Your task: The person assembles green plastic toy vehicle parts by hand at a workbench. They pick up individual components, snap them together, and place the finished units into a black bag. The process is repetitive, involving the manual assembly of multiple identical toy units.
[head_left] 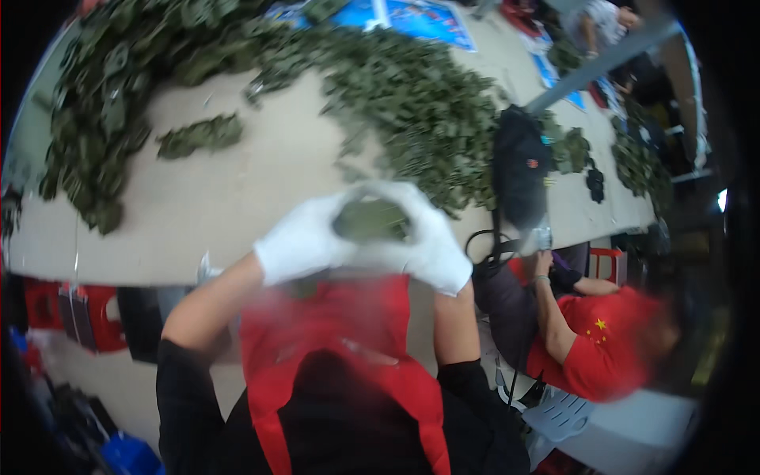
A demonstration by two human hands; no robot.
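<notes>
Both my hands wear white gloves and meet over the near edge of the table. Between them is a rounded dark green bundle (pixel 370 220), its kind not clear from here. My left hand (pixel 307 236) curves around its left side, fingers closed. My right hand (pixel 434 245) wraps its right side, and the fingertips of both come close together at the top. Beyond my hands spreads a big heap of dark green leaf-like pieces (pixel 412 103). A short row of similar pieces (pixel 200 135) lies apart to the left.
More green pieces (pixel 95 119) are piled along the table's (pixel 198 206) left side. A black bag (pixel 520 170) stands at right, below a grey pole (pixel 602 67). A person in a red shirt (pixel 594 340) sits close on my right. Blue printed sheets (pixel 427 22) lie at the back.
</notes>
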